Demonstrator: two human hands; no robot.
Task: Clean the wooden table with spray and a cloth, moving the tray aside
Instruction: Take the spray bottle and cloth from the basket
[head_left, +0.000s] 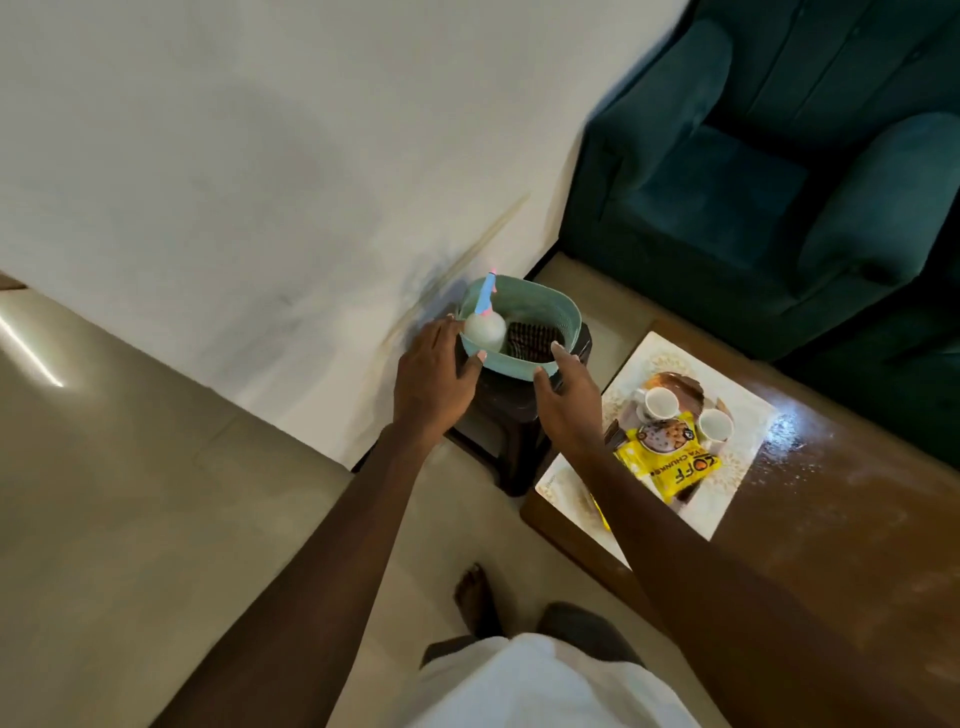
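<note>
On the dark stool (511, 421): a teal basket (548, 307) stood against the wall (260, 156), holding a white spray bottle (484, 330) and a dark cloth (535, 340).
Left hand (434, 379): fingers spread and loose at the basket's left rim, clasping nothing.
Right hand (566, 400): equally loose at the near right rim; whether it touched could not be told.
Wooden table (857, 545): to the right, speckled white.
Tray (732, 496): on the table's left end, carrying two cups (661, 402) and a yellow snack packet (670, 462).

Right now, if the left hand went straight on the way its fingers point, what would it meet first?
The teal basket: its rim lies directly ahead of the left hand, with the white spray bottle standing just inside it. The fingertips look at or almost at the rim, but depth is unclear.
</note>
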